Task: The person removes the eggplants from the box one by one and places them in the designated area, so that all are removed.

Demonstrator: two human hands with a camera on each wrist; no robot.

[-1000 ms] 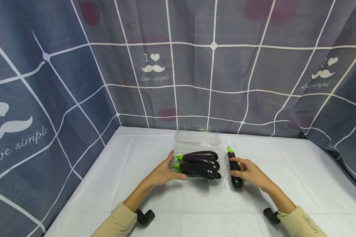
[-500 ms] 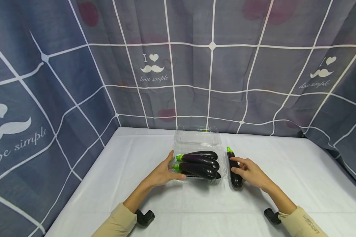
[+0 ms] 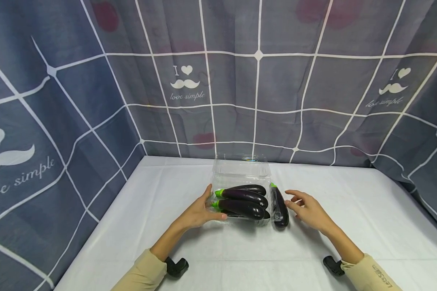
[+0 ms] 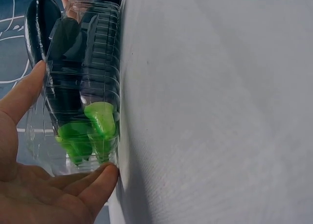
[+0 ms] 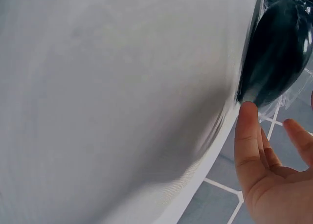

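A clear plastic clamshell box (image 3: 242,168) stands with its lid raised at the back. Several dark eggplants (image 3: 242,209) with green caps lie heaped in it, caps to the left. My left hand (image 3: 196,212) spreads thumb and fingers around the box's left end; in the left wrist view its fingers (image 4: 98,190) touch the clear wall, straight. Another eggplant (image 3: 281,208) lies along the right side of the box, cap away from me, the clear plastic overlapping part of it. My right hand (image 3: 309,210) is just right of this eggplant, fingers loosely bent, holding nothing.
A white cloth (image 3: 255,258) covers the table. Grey-blue curtains (image 3: 236,85) with white grid lines hang behind and at both sides. A black device (image 3: 177,267) sits at the left wrist and another black device (image 3: 333,265) at the right.
The loose eggplant has shifted left against the box, its near end now tilted right. My right hand has let go of it. My left hand stays at the box.
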